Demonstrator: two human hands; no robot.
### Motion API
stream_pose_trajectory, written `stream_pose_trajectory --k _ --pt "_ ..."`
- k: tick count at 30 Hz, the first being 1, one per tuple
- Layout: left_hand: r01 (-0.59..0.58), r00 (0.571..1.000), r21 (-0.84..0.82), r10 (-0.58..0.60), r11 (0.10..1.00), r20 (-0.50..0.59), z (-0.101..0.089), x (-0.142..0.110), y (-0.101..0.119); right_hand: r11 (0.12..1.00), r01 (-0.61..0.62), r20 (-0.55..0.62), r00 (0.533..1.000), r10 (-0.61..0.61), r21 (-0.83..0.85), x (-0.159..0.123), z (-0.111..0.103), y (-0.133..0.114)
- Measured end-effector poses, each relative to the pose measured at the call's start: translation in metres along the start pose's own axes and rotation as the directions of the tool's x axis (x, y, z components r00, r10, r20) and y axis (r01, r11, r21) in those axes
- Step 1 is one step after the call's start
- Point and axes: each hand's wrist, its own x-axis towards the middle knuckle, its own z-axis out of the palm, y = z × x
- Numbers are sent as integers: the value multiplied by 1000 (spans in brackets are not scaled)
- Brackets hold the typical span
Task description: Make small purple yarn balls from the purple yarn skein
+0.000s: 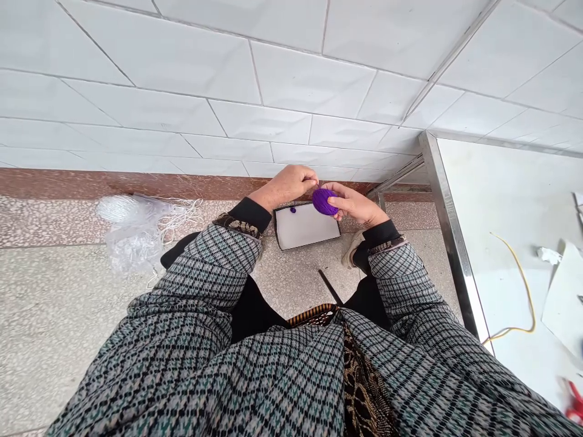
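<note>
My right hand (356,204) holds a small ball of purple yarn (323,201) out in front of me. My left hand (291,184) is just left of the ball, its fingertips pinched together at the yarn's upper edge, apparently on a strand. Below the hands a flat white board with a dark rim (306,226) lies on the floor, with a small purple bit at its upper left corner. Both arms wear checked grey sleeves with black cuffs.
A clear plastic bag with white string (136,224) lies on the floor at left. A white table with a metal edge (449,230) stands at right, carrying a yellow cord (523,285), paper pieces and red scissors (574,403). A white tiled wall is ahead.
</note>
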Motion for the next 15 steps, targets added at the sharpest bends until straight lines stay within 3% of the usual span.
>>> stream_pose_trajectory --k 3,7,12,15 --pt "45 992 -11 -43 999 118 9 0 1 986 84 -84 994 -72 142 1 -2 -1" --pt "-54 957 -10 54 999 284 22 -3 7 963 178 -300 947 -111 204 6 -6 1" --pt "-146 877 -66 160 987 454 26 -7 13 986 107 -416 908 -45 128 11 -8 4" --pt "-149 875 -83 170 985 454 20 -9 16 1000 -24 -466 885 21 -1 12 -5 3"
